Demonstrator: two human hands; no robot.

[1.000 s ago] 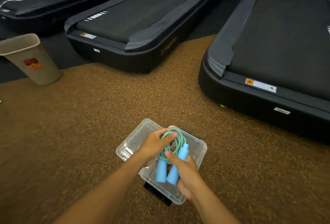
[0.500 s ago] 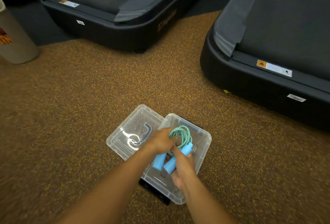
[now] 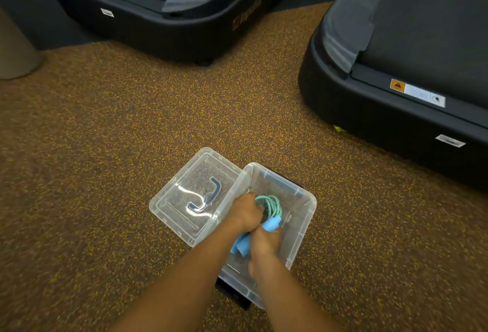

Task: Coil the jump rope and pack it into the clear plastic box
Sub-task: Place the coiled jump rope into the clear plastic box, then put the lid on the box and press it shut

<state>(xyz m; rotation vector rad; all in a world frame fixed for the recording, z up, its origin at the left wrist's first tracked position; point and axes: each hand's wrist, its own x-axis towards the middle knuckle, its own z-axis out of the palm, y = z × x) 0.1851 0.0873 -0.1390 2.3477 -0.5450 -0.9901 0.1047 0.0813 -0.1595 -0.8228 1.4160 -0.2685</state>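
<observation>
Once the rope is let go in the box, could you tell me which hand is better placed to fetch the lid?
Probably the left hand. The lid lies on the floor just left of the clear box, beside that hand. The right hand would have to cross over the jump rope.

Blue-handled jump rope [image 3: 269, 212], yellow-flecked brown floor [image 3: 132, 133]
</observation>
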